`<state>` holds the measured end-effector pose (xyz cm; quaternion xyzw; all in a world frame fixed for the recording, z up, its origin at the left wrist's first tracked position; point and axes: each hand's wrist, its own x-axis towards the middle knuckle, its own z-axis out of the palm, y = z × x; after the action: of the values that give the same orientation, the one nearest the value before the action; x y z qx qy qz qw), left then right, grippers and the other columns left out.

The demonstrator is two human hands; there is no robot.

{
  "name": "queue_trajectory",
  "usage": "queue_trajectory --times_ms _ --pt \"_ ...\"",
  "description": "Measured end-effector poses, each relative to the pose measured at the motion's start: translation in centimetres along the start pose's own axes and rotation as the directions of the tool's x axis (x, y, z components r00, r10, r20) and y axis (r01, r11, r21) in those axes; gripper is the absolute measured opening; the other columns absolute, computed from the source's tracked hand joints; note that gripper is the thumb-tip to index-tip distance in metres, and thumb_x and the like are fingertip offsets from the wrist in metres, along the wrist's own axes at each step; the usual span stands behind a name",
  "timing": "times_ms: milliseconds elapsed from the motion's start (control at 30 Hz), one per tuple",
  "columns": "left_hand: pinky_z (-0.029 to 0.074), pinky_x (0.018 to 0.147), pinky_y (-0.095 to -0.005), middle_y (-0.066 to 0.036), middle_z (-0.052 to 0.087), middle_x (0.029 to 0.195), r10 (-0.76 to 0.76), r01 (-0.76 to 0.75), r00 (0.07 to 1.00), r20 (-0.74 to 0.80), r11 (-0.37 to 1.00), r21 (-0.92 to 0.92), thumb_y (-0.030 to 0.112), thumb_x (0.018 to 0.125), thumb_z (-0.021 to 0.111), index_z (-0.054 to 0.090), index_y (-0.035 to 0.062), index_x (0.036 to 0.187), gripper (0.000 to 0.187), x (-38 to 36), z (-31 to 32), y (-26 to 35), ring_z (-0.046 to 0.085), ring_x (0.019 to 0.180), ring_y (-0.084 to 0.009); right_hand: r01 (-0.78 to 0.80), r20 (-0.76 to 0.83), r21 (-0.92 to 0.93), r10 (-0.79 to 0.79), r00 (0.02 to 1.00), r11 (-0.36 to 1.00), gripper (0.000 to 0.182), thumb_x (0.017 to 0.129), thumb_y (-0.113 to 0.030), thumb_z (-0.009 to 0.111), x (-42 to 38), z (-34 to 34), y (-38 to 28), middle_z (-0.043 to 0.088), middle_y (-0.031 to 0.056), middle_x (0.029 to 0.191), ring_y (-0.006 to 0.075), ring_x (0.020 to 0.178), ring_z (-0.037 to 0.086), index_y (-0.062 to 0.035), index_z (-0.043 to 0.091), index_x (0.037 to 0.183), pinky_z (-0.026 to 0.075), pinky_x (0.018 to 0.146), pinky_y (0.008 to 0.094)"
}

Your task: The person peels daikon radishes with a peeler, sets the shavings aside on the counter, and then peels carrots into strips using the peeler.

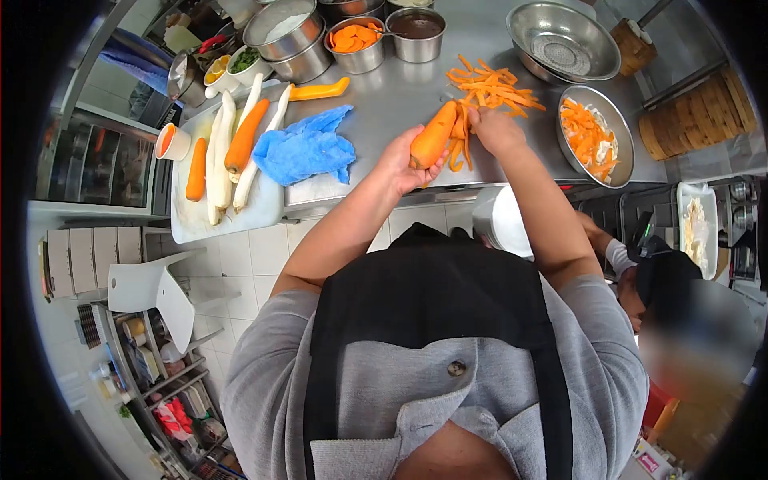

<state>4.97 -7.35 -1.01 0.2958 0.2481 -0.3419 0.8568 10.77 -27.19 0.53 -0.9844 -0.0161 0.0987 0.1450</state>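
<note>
A thick orange carrot [434,137] lies tilted in my left hand [402,162], whose fingers wrap round its lower end over the counter's front edge. My right hand [498,132] is closed at the carrot's upper right side; what its fingers hold is hidden. Orange peel strips [458,148] hang between the two hands. Behind them a loose pile of carrot strips [494,86] lies on the steel counter [392,104]. To the right, a steel bowl [629,152] holds orange strips and white pieces.
A white board [186,212] at left bears carrots and long white roots. Beside it lie a blue cloth [306,146] and a yellow-handled tool [320,90]. Steel pots [418,50] line the back, with an empty bowl [520,40] at back right. Another person [632,298] is at lower right.
</note>
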Motion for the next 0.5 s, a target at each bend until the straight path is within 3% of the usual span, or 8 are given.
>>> queue_trajectory --times_ms 100,200,300,400,500 --pt "0.048 0.060 -0.0288 -0.017 0.060 0.091 0.005 -0.005 1.000 0.030 1.000 0.016 0.043 0.094 0.047 0.054 0.0030 0.117 0.046 -0.2 -0.7 0.1 0.056 0.072 -0.0223 -0.097 -0.004 0.111 0.098 0.995 0.989 0.054 0.098 -0.047 0.032 1.2 1.2 0.3 0.064 0.0211 0.111 0.0360 0.104 0.061 -0.0044 0.063 0.110 0.047 0.089 0.0469" --pt "0.048 0.060 -0.0287 -0.016 0.060 0.091 0.000 0.000 0.999 0.045 1.000 0.011 0.043 0.094 0.047 0.055 0.0032 0.116 0.046 -0.1 -1.5 0.3 0.056 0.070 -0.0221 -0.107 -0.046 0.082 0.111 0.993 0.991 0.050 0.098 -0.045 0.034 0.3 1.1 0.0 0.064 0.0215 0.108 0.0367 0.101 0.062 -0.0046 0.060 0.109 0.048 0.086 0.0473" --pt "0.049 0.060 -0.0282 -0.016 0.060 0.090 -0.005 0.004 0.997 0.081 1.000 0.007 0.043 0.094 0.047 0.055 0.0026 0.113 0.045 0.4 -2.2 0.7 0.057 0.071 -0.0215 -0.073 -0.137 0.124 0.090 0.987 0.990 0.044 0.097 -0.043 0.038 -2.8 -1.7 -2.6 0.066 0.0211 0.102 0.0370 0.096 0.064 -0.0047 0.057 0.108 0.050 0.082 0.0475" --pt "0.049 0.060 -0.0279 -0.016 0.061 0.088 0.003 -0.002 0.998 0.057 1.000 -0.003 0.042 0.094 0.046 0.056 0.0028 0.111 0.044 0.7 -1.9 0.9 0.058 0.071 -0.0212 -0.005 -0.124 0.013 0.007 0.992 1.000 0.040 0.097 -0.041 0.041 -2.5 -0.9 -2.2 0.067 0.0207 0.092 0.0379 0.089 0.065 -0.0048 0.054 0.107 0.050 0.078 0.0481" --pt "0.049 0.059 -0.0280 -0.015 0.061 0.089 -0.001 0.001 0.999 0.052 1.000 -0.010 0.043 0.094 0.047 0.056 0.0039 0.114 0.045 0.9 -1.5 1.2 0.057 0.069 -0.0212 0.010 -0.185 0.047 -0.001 0.983 0.999 0.041 0.097 -0.042 0.041 -3.2 -1.2 -2.1 0.067 0.0204 0.086 0.0380 0.087 0.065 -0.0041 0.056 0.105 0.050 0.077 0.0484"
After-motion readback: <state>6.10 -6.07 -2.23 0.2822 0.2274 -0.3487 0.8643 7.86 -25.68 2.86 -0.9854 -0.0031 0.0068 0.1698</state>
